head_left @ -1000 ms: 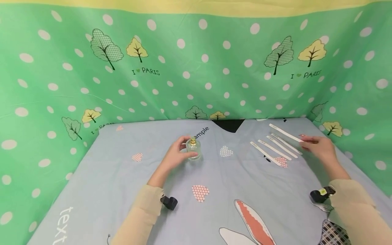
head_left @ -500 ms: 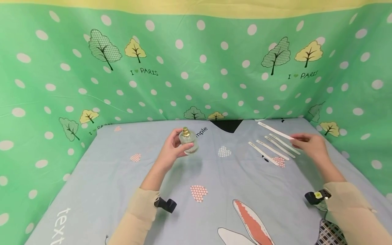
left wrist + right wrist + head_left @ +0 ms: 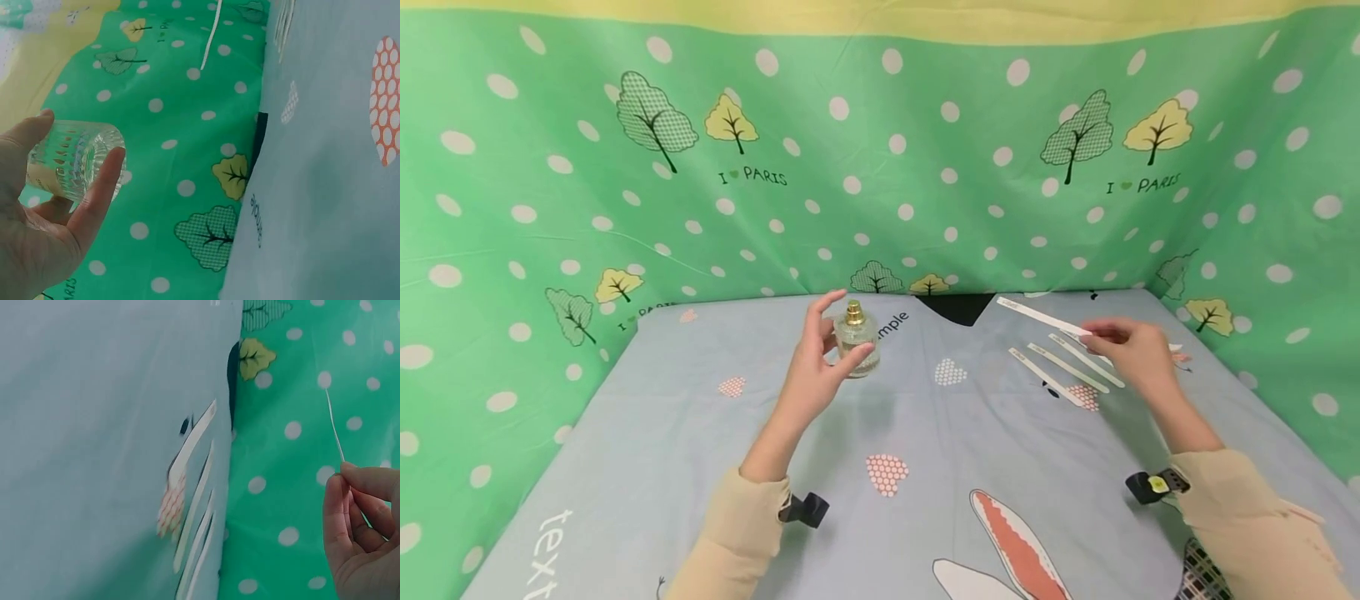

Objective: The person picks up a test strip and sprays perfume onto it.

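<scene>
In the head view my left hand (image 3: 811,360) grips a clear glass perfume bottle (image 3: 859,350) with a gold spray top, held upright above the cloth. The left wrist view shows the ribbed glass base of the bottle (image 3: 78,156) between thumb and fingers. My right hand (image 3: 1133,354) pinches one end of a white paper scent strip (image 3: 1041,316), whose far end points left toward the bottle. Seen edge-on in the right wrist view, that strip (image 3: 334,425) looks thin. Beneath the right hand, several similar strips (image 3: 1047,379) lie fanned out, partly hidden by it.
A grey-blue patterned cloth (image 3: 700,450) with hearts and rabbit-ear prints covers the table. Green dotted curtain fabric (image 3: 910,225) hangs behind and along both sides. Each wrist carries a small black camera.
My left hand has lifted the bottle off the cloth, and its index finger has come up beside the spray top. My right hand has moved left with its strip, over the other strips.
</scene>
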Available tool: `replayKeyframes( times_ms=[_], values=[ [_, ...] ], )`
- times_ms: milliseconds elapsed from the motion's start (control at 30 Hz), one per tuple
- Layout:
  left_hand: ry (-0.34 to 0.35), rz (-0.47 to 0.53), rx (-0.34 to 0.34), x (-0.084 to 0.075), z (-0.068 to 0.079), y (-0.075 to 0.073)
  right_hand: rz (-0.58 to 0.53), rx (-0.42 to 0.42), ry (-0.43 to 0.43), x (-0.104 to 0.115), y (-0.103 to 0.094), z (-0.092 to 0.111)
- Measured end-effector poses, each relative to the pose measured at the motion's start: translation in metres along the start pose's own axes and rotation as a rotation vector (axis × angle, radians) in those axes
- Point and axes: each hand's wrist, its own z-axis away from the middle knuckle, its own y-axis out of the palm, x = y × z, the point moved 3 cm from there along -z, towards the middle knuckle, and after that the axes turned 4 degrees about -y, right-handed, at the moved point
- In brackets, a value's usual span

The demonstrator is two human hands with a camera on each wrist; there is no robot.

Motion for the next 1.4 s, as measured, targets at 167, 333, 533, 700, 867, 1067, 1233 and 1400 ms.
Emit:
replayKeyframes(
  times_ms=[167,333,533,700,867,1067,1233,1400],
  values=[
    [0.049,-0.068,0.014,-0.005,0.003,0.004,0.018,-0.037,-0.070,0.019,0.004,0.001],
    [0.081,-0.143,0.026,-0.008,0.006,0.008,0.073,-0.064,-0.104,0.034,0.006,0.000],
    [0.087,-0.183,0.034,-0.008,0.007,0.013,0.050,-0.072,-0.116,0.046,0.009,0.000],
    [0.087,-0.215,0.018,-0.005,0.008,0.015,0.016,-0.082,-0.153,0.054,0.012,0.002],
    [0.099,-0.246,0.004,-0.002,0.009,0.016,0.001,-0.089,-0.185,0.061,0.015,0.002],
    [0.109,-0.280,0.000,0.000,0.009,0.017,0.000,-0.103,-0.210,0.069,0.019,0.002],
    [0.110,-0.279,0.004,0.003,0.009,0.019,-0.024,-0.108,-0.250,0.071,0.026,0.001],
    [0.088,-0.259,0.015,0.007,0.009,0.022,-0.034,-0.104,-0.253,0.073,0.032,0.000]
  ],
)
